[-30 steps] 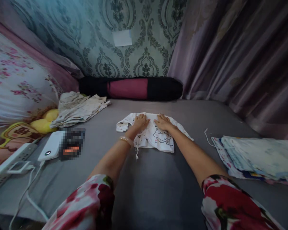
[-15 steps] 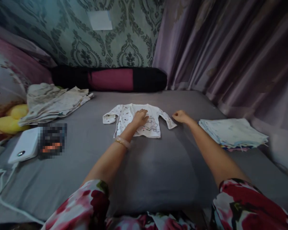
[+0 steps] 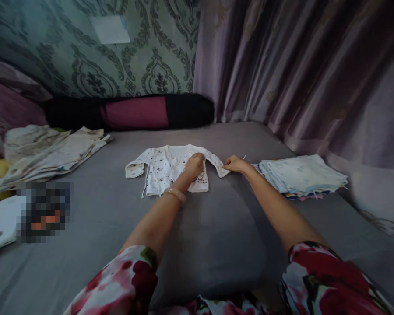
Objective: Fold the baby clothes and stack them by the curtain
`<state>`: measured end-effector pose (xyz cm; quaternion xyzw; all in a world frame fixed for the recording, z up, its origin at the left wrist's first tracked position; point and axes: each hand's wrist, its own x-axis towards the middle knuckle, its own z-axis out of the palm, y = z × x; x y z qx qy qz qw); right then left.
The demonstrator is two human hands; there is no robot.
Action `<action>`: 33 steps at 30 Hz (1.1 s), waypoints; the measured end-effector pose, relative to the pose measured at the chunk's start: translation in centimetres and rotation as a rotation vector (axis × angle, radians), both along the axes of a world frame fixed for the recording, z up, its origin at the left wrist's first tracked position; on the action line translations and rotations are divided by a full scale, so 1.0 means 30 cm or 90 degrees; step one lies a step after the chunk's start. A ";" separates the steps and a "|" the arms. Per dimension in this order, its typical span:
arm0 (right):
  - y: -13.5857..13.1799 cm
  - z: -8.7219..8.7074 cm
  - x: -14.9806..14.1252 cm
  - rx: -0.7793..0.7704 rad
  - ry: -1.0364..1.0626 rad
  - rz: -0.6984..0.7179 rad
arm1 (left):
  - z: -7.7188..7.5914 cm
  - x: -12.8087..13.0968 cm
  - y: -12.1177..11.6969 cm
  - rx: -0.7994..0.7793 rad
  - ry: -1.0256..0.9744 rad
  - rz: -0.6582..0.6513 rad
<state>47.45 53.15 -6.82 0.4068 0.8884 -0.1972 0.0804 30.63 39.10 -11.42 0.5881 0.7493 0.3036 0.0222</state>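
A small white baby shirt with a printed cartoon lies spread flat on the grey bed sheet, sleeves out to both sides. My left hand, with a bracelet at the wrist, rests on the shirt's chest with its fingers curled down onto the cloth. My right hand pinches the end of the shirt's right sleeve.
A stack of folded pale cloths sits to the right of the shirt. Crumpled light garments lie at the left, with a white device nearer me. A black-and-maroon bolster runs along the patterned wall. Purple curtains hang at right.
My right hand has left the shirt's chest, gone out to the right sleeve and taken hold of its end. My left hand stays on the chest. The view has swung to the right.
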 end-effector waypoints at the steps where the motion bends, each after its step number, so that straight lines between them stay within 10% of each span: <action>1: -0.001 0.000 -0.003 -0.004 0.000 -0.005 | -0.003 0.001 0.006 0.009 -0.003 0.006; 8: 0.015 -0.004 -0.006 -0.029 0.045 -0.017 | -0.008 0.012 0.012 0.031 0.044 0.032; 18: 0.107 -0.013 -0.002 -0.019 0.340 -0.256 | 0.005 0.037 0.007 -0.055 0.052 0.085; 25: 0.104 -0.003 0.017 -0.162 0.321 -0.154 | 0.018 0.050 0.001 -0.083 0.041 0.102; 33: 0.185 -0.039 0.019 -0.032 0.279 -0.149 | 0.026 0.048 -0.004 -0.096 0.030 0.111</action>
